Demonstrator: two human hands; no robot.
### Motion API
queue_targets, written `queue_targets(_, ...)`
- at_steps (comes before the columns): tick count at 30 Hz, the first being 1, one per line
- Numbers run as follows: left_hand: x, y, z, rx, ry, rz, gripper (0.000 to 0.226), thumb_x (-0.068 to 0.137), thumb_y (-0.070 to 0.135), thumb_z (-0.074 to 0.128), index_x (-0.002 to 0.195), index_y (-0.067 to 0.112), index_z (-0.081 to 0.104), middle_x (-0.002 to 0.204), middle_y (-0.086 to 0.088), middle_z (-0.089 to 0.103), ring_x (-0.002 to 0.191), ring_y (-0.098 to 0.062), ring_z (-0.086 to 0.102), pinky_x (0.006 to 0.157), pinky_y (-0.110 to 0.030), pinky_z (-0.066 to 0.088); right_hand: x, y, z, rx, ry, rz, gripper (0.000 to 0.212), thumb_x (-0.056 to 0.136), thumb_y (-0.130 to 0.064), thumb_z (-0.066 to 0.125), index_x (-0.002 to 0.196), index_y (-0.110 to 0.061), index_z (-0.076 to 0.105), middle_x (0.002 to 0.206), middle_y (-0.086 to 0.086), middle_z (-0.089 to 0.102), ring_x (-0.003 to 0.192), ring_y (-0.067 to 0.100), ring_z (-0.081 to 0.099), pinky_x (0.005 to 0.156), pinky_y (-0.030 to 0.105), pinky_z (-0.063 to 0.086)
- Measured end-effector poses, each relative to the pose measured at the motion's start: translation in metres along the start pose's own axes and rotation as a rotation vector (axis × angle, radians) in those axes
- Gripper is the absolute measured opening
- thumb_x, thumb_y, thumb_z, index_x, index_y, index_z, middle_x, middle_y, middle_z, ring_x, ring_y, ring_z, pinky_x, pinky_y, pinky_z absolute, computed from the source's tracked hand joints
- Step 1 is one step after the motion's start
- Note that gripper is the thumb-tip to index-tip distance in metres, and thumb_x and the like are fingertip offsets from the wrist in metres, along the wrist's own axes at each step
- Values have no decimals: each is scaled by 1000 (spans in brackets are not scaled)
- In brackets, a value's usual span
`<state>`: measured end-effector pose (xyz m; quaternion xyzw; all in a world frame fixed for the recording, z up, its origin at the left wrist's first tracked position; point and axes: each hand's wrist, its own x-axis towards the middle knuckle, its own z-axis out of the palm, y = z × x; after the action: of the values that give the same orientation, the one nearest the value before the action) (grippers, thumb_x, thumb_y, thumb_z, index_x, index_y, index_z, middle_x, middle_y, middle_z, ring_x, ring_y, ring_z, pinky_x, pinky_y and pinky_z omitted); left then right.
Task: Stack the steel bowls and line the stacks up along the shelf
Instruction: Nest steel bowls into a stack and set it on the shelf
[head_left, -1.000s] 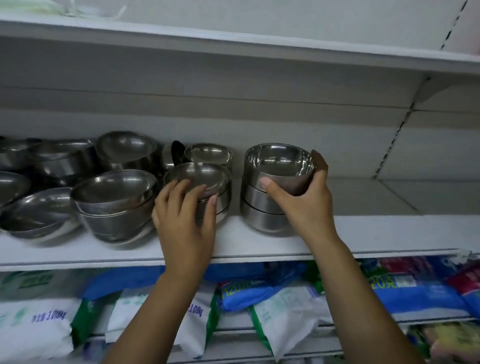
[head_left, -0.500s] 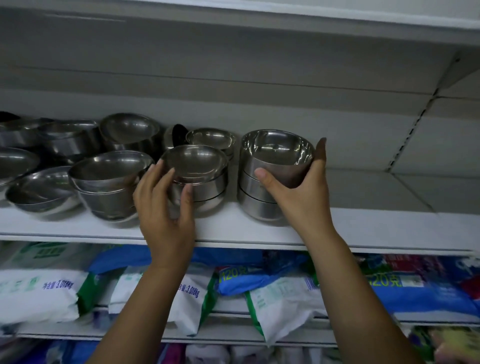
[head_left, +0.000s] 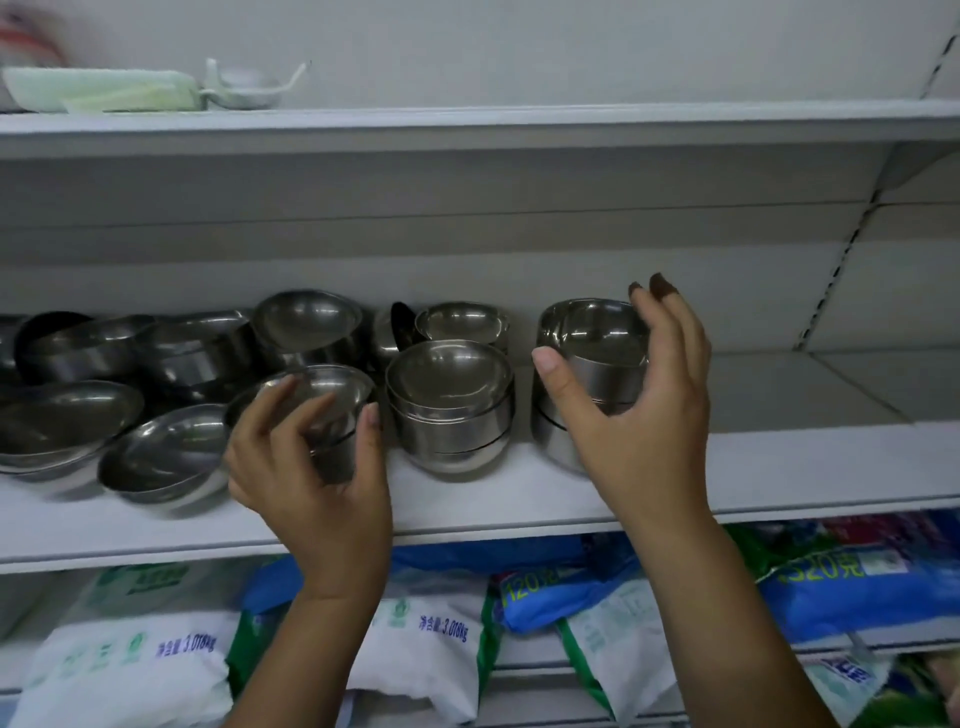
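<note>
Steel bowls stand on a white shelf (head_left: 779, 467). My right hand (head_left: 644, 431) grips the top bowl of the right stack (head_left: 597, 338), thumb on its front wall and fingers behind its rim. To the left of that stands a middle stack (head_left: 449, 395), touched by neither hand. My left hand (head_left: 322, 499) curls around the top bowl of the front-left stack (head_left: 332, 384), thumb on its right side. Loose bowls (head_left: 166, 452) lie tilted further left, and more bowls (head_left: 306, 322) sit behind.
The shelf right of the right stack is bare white board. An upper shelf (head_left: 467, 124) hangs close above and carries pale green items (head_left: 104, 88). Below the bowl shelf lie white and blue bags (head_left: 426, 639).
My left hand has left the middle stack and moved left onto the front-left stack. My right hand stays on the right stack's top bowl. The view has tilted up.
</note>
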<state>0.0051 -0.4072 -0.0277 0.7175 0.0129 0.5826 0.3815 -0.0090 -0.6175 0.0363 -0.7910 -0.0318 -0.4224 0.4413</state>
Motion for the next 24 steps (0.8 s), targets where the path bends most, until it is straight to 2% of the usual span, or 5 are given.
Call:
queue_targets(6, 13, -23, -22, -1, -104, 7, 39, 87, 26, 78, 114, 3, 63, 141, -18, 51, 133, -37, 43, 103, -60, 40, -22, -28, 32, -5, 168, -116, 49, 87, -35, 78, 125, -8, 64, 139, 5, 54, 133, 21, 49, 111, 26, 39)
queue_targets(10, 12, -6, -21, -120, -205, 212, 36, 84, 18, 81, 111, 0, 66, 132, -18, 60, 128, -34, 51, 108, -50, 40, -31, -21, 34, -66, 305, -25, 48, 85, -36, 77, 124, -10, 62, 138, 6, 55, 131, 23, 47, 104, 10, 34)
queue_targets(14, -1, 27, 0, -354, -408, 183, 41, 86, 13, 80, 121, 0, 63, 134, -7, 58, 128, -22, 54, 109, -35, 43, -38, 8, 16, -82, 322, 92, 56, 85, -44, 76, 129, -15, 58, 140, 2, 51, 135, 20, 45, 112, 33, 40)
queue_targets(19, -9, 74, 38, -476, -563, -3, 54, 88, 20, 77, 134, 1, 55, 135, -10, 58, 129, -22, 55, 109, -32, 44, -39, 45, -17, 17, 175, 342, 81, 75, -61, 76, 141, -26, 45, 140, -6, 48, 131, 9, 48, 113, 37, 42)
queue_targets(24, -7, 101, 81, -453, -595, -216, 55, 89, 42, 74, 134, 17, 56, 131, 0, 60, 125, -14, 58, 106, -39, 48, -21, 84, -43, 87, -216, 446, 113, 56, -65, 78, 151, -29, 31, 147, -9, 44, 128, 11, 49, 109, 30, 42)
